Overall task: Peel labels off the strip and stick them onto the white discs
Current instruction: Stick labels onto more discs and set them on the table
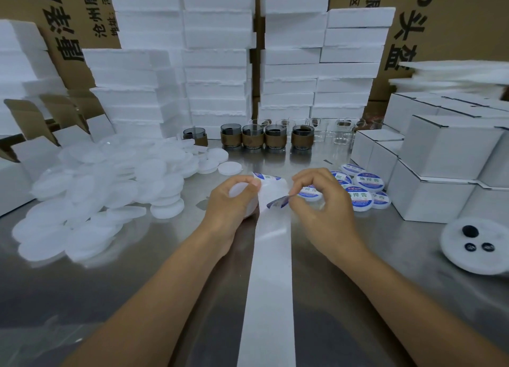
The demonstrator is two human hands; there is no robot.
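Worktop (165, 298): bare steel, carrying everything below.

Foam blocks (217, 63): white, stacked high along the back.

Boxes (446, 152): white card, stacked at my right.

Pile of discs (110, 179): blank and white, heaped loosely at my left, well apart from the done ones.

Strip (270, 284): a long white backing running up the middle from the near edge to my hands, its top end curling over with printed labels showing. I judge it thin, slick and limp, best steadied close to the peel point.

Labelled discs (366, 182): a small cluster just beyond my right hand, beside the boxes.

Left hand (234, 201): fingers curled round one blank disc (239, 190), held against the left edge of the strip. I cannot tell whether the thumb also pins the strip. The disc looks light and fairly stiff, and is safest held by its rim so the face stays free.

Right hand (319, 201): thumb and forefinger pinching the label, other fingers loosely bent.

Label (278, 202): blue print, partly lifted from the strip. It is likely flimsy and tacky underneath, so I would hold it only at the edge.
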